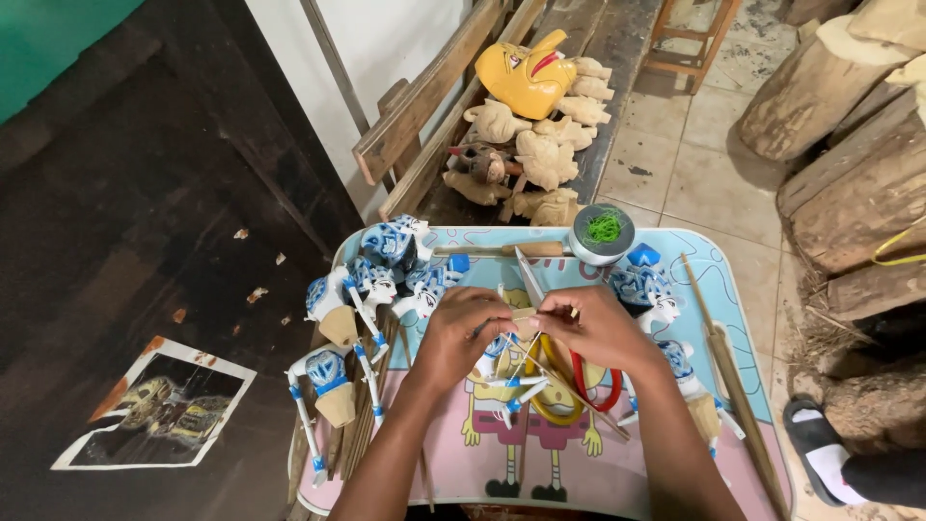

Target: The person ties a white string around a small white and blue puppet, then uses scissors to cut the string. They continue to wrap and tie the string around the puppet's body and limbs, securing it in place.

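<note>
Hands [463, 333] work over cartoon tray [694, 253], tiled floor [694, 164].

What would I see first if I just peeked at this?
Probably the two hands in the middle: the left hand and right hand pinch a thin wooden stick between them, over a cartoon-printed tray table. Around them lie blue-and-white puppets, mostly on the tray's left side. Up top, a bright yellow mask rests on a bench among pale unpainted carvings.
</note>
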